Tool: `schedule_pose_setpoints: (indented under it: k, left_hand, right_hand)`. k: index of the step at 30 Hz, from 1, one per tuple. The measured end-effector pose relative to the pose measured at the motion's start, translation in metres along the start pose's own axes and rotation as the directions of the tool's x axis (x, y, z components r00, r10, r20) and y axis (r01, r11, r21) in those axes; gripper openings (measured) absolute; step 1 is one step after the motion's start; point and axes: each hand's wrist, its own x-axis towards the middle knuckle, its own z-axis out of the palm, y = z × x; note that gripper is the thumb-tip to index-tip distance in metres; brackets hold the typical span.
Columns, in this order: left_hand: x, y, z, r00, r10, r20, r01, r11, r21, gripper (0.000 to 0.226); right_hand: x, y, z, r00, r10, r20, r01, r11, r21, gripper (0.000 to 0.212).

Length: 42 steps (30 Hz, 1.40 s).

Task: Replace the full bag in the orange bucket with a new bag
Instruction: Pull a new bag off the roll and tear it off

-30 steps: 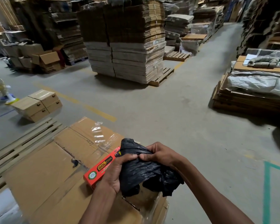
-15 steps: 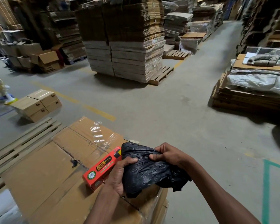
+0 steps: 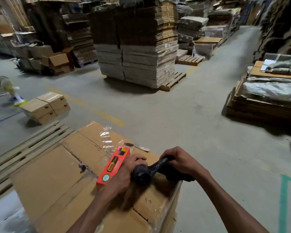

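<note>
Gripping blurred black bag [image 3: 142,176]: left hand [image 3: 124,172] | right hand [image 3: 181,161] grips its far end, half-hidden

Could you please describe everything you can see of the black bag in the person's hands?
The black bag is thin, glossy dark plastic, slightly motion-blurred. One end forms a tight roll, its round face toward the camera, gripped by the left hand. A twisted strand stretches from it to the right hand, which grips it, with a bunched mass below that hand. It is held over the flattened cardboard stack, beside the orange box; whether it touches either is unclear.
</note>
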Motion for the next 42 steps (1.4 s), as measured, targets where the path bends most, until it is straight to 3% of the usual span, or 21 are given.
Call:
schedule_pose_setpoints:
  k: [2, 4, 7, 10, 14, 18, 22, 29, 32, 34, 35, 37, 39, 40, 41, 42]
  left_hand:
    - [-0.015, 0.015, 0.003, 0.994, 0.044, 0.098, -0.066, 0.971, 0.230, 0.044]
    - [-0.037, 0.022, 0.010, 0.974, -0.022, 0.226, -0.048, 0.953, 0.300, 0.053]
    - [-0.043, 0.032, 0.016, 0.969, -0.052, 0.241, -0.015, 0.964, 0.266, 0.048]
    - [-0.036, 0.040, 0.014, 0.977, -0.124, 0.177, 0.099, 0.985, 0.140, 0.041]
    - [-0.031, 0.043, 0.030, 0.989, 0.040, 0.142, -0.101, 0.884, 0.457, 0.042]
    - [-0.029, 0.034, 0.046, 0.968, 0.250, 0.026, -0.231, 0.844, 0.485, 0.034]
    - [-0.043, 0.043, 0.055, 0.963, 0.270, -0.022, -0.221, 0.828, 0.515, 0.045]
    - [-0.062, 0.035, 0.059, 0.962, 0.252, -0.108, -0.162, 0.842, 0.515, 0.051]
    - [-0.057, 0.039, 0.063, 0.954, 0.276, -0.117, -0.157, 0.793, 0.588, 0.045]
    - [-0.044, 0.044, 0.063, 0.952, 0.267, -0.147, -0.116, 0.762, 0.637, 0.044]
    - [-0.038, 0.047, 0.063, 0.950, 0.255, -0.182, -0.083, 0.766, 0.638, 0.044]
    - [-0.028, 0.052, 0.063, 0.929, 0.239, -0.283, -0.019, 0.793, 0.609, 0.043]
    - [-0.022, 0.055, 0.065, 0.887, 0.261, -0.381, 0.004, 0.822, 0.570, 0.045]
    - [-0.019, 0.057, 0.066, 0.865, 0.287, -0.411, -0.007, 0.827, 0.562, 0.046]
    - [-0.018, 0.059, 0.069, 0.849, 0.309, -0.428, -0.018, 0.827, 0.562, 0.046]
    - [-0.017, 0.060, 0.072, 0.837, 0.329, -0.437, -0.028, 0.823, 0.567, 0.045]
  right_hand:
    - [-0.002, 0.002, 0.000, 1.000, 0.026, -0.011, -0.027, 0.999, -0.046, 0.033]
    - [-0.003, 0.009, 0.003, 0.999, 0.048, 0.023, -0.046, 0.995, -0.094, 0.037]
    - [-0.008, 0.020, 0.008, 0.995, 0.080, 0.064, -0.073, 0.991, -0.114, 0.038]
    - [-0.009, 0.022, 0.009, 0.994, 0.094, 0.063, -0.088, 0.992, -0.091, 0.039]
    - [-0.008, 0.019, 0.008, 0.991, 0.110, 0.076, -0.099, 0.986, -0.131, 0.039]
    - [-0.006, 0.016, 0.014, 0.992, 0.094, 0.083, -0.075, 0.976, -0.207, 0.041]
    - [-0.005, 0.012, 0.027, 0.994, 0.053, 0.092, -0.021, 0.948, -0.317, 0.045]
    - [-0.002, 0.018, 0.037, 1.000, -0.030, -0.001, 0.028, 0.934, -0.356, 0.038]
    - [0.001, 0.014, 0.034, 0.998, 0.046, 0.046, -0.027, 0.939, -0.344, 0.044]
    - [0.001, 0.012, 0.035, 0.992, 0.102, 0.071, -0.061, 0.897, -0.437, 0.052]
    - [-0.004, 0.010, 0.038, 0.994, 0.111, 0.016, -0.093, 0.893, -0.441, 0.056]
    - [-0.016, 0.001, 0.046, 0.960, 0.066, -0.272, -0.147, 0.945, -0.291, 0.054]
    - [-0.026, -0.002, 0.059, 0.780, -0.044, -0.624, -0.122, 0.968, -0.221, 0.035]
    - [-0.032, -0.005, 0.064, 0.692, -0.060, -0.719, -0.134, 0.969, -0.209, 0.022]
    - [-0.036, -0.005, 0.068, 0.669, -0.026, -0.743, -0.149, 0.974, -0.169, 0.017]
    - [-0.038, -0.008, 0.071, 0.720, 0.093, -0.688, -0.178, 0.982, -0.054, 0.029]
